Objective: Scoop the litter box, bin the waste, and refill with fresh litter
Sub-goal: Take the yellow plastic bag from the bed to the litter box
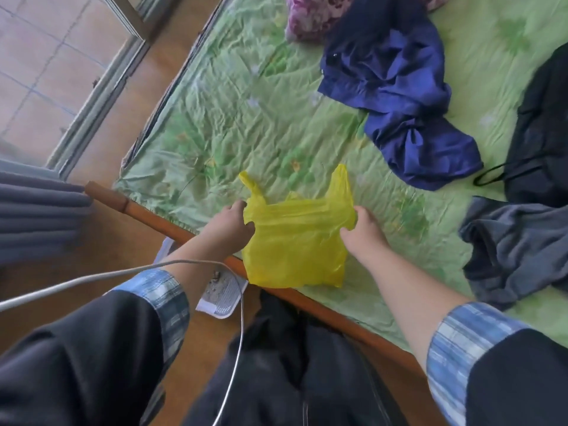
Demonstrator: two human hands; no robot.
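Note:
A yellow plastic bag [295,241] hangs in front of me over the bed's wooden edge, its two handles sticking up. My left hand [229,224] grips the bag's left rim and my right hand [362,232] grips its right rim, pulling the mouth apart. Below the bag, on the floor, a white perforated litter scoop [222,295] holds some grey clumps; my left forearm covers part of it. No litter box shows in the head view.
The bed with a green floral sheet [246,118] fills the middle. On it lie a blue garment [399,96], a black bag [547,133] and grey clothing [516,244]. A white cable [239,318] crosses my lap. Grey curtain [33,219] and window stand at the left.

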